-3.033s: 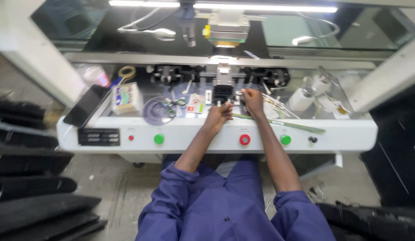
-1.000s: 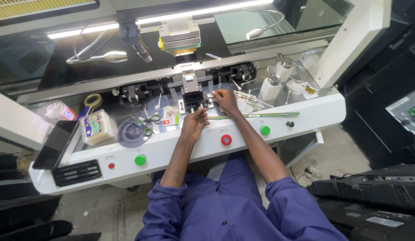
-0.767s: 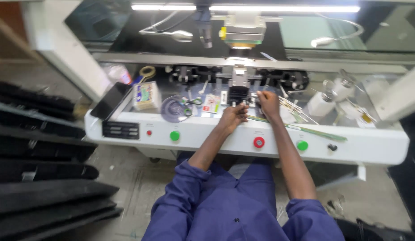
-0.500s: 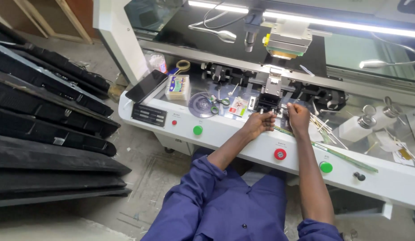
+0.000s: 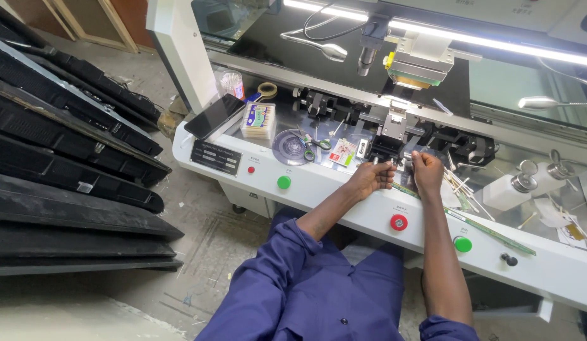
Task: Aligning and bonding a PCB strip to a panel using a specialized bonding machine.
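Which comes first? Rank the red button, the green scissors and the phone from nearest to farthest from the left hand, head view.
From the left hand:
1. Red button, just below and right of it on the front panel.
2. Green scissors, to its left on the round clear disc.
3. Phone, far left, propped at the machine's corner.

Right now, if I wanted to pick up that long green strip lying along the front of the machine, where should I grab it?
Grip the long green strip near its free right end, coming from above and pinching its two long edges. It lies flat and thin on the white machine deck, and its left end runs under the right hand, so that end looks crowded.
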